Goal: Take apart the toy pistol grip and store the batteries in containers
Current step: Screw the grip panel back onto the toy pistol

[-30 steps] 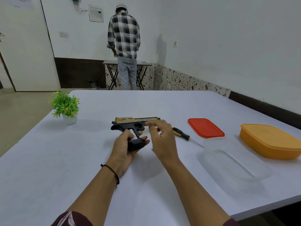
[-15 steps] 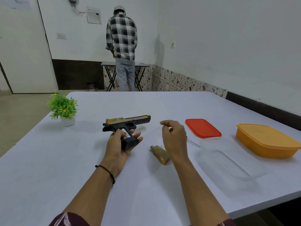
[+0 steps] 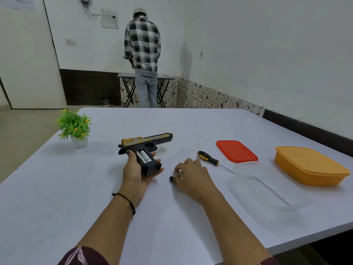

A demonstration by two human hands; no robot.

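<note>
Left hand grips the toy pistol, batteries showing. Right hand sits curled on the bench, can't tell if it's holding anything.

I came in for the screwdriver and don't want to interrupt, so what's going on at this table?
A person is taking apart a toy pistol. Their left hand grips it by the handle, whose side is open with two batteries still seated inside. The right hand rests curled on the table beside it; whether it holds anything is hidden. The screwdriver lies untouched near the open clear container.
</note>
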